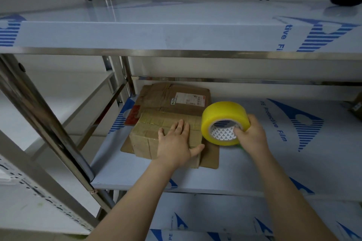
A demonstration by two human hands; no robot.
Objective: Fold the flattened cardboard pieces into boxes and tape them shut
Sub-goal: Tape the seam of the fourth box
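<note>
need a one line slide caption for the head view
Left hand presses flat on a taped box on a shelf; right hand grips a yellow tape roll beside it.

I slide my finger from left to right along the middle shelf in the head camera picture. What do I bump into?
Steel post → taped box, with the left hand flat on top → yellow tape roll → right hand gripping the roll.
</note>
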